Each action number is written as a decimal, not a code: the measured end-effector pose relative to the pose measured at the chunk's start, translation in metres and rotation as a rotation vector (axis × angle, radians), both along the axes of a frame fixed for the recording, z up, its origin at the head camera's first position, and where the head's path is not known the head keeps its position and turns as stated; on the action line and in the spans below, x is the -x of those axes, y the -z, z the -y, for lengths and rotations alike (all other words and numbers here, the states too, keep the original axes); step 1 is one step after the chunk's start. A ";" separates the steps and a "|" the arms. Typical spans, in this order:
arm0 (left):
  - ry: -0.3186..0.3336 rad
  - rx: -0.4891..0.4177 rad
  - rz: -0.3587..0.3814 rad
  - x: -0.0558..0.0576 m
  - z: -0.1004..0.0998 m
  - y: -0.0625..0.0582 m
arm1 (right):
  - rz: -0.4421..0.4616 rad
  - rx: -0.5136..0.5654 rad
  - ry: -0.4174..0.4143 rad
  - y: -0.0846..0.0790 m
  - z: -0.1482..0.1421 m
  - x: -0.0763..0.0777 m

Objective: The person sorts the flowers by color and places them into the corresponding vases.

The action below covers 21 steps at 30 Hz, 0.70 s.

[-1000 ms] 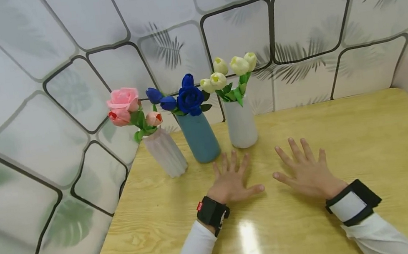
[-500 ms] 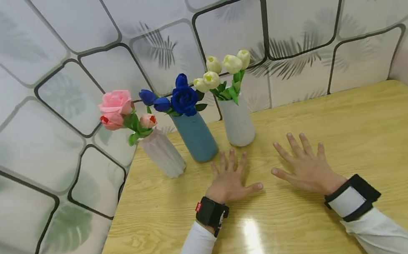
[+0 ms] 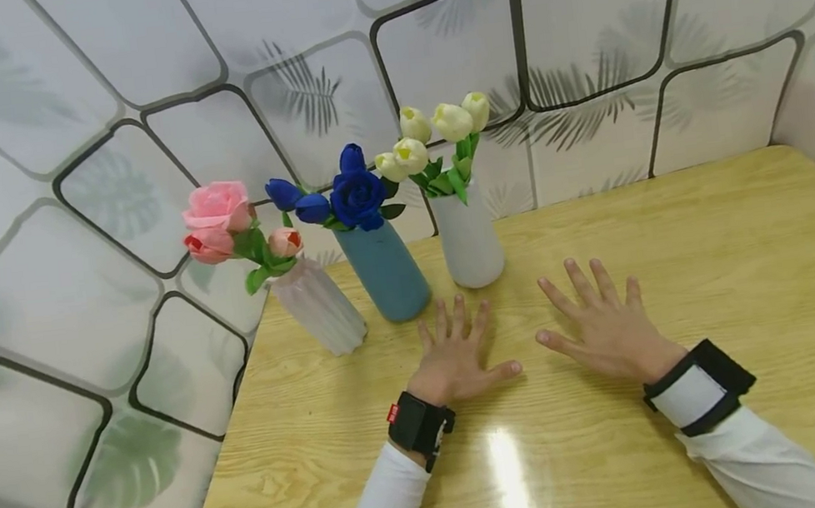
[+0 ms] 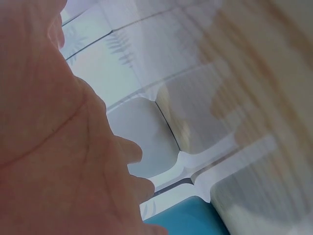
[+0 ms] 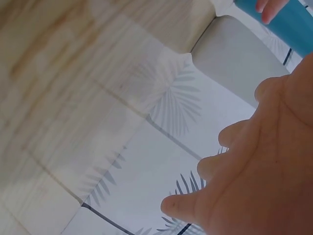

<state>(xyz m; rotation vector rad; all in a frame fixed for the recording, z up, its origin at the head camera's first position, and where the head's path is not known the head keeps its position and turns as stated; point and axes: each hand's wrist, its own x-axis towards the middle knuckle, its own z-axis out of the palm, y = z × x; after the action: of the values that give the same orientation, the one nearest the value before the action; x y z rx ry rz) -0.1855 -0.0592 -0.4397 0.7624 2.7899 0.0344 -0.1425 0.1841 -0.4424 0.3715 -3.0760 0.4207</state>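
My left hand [image 3: 456, 364] has its fingers spread, palm toward the table, just in front of a blue vase [image 3: 385, 275] and holding nothing. To its right, my right hand [image 3: 611, 333] is spread the same way, also without a thing in it. The blue vase bears blue flowers [image 3: 358, 198]. A white vase [image 3: 469, 238] with cream tulips [image 3: 452, 122] stands right of it, and a pale pink ribbed vase [image 3: 319, 306] with pink flowers [image 3: 217, 209] stands left. In the left wrist view the palm [image 4: 58, 142] fills the left side, near the blue vase [image 4: 188, 219].
All three vases stand in a row near the far left of the wooden table [image 3: 687, 256]. A patterned wall [image 3: 452, 48] of rounded squares and leaves rises behind and to the left. Black straps [image 3: 421, 427] circle both wrists.
The head view has shifted a little, so the vases and wall appear slightly farther left and higher. Both hands keep their spread pose near the same spots on the table.
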 end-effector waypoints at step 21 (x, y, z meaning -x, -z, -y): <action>-0.004 -0.035 0.023 -0.003 -0.001 -0.001 | 0.004 0.042 0.022 -0.002 0.002 -0.003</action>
<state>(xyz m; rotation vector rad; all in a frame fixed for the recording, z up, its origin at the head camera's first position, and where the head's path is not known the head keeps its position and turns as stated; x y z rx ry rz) -0.1830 -0.0582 -0.4383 0.7595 2.7765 0.0925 -0.1397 0.1825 -0.4404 0.3365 -3.0669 0.4849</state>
